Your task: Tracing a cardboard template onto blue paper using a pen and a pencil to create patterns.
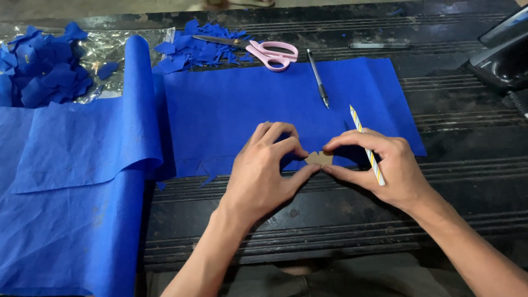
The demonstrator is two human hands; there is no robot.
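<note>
Hands pinch small tan cardboard template [319, 158] at near edge of blue fabric sheet [247, 110]: left hand [264, 170] fingertips only; right hand [385, 165] also grips striped pencil [367, 146]. Judgement: press flat while tracing.

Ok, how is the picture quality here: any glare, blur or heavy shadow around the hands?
Head view: even, soft light; left hand and right hand sharp, with no motion blur; the small tan cutout between their fingers is readable; glare only on the clear plastic at upper left; the dark table loses detail near the bottom edge.
</note>
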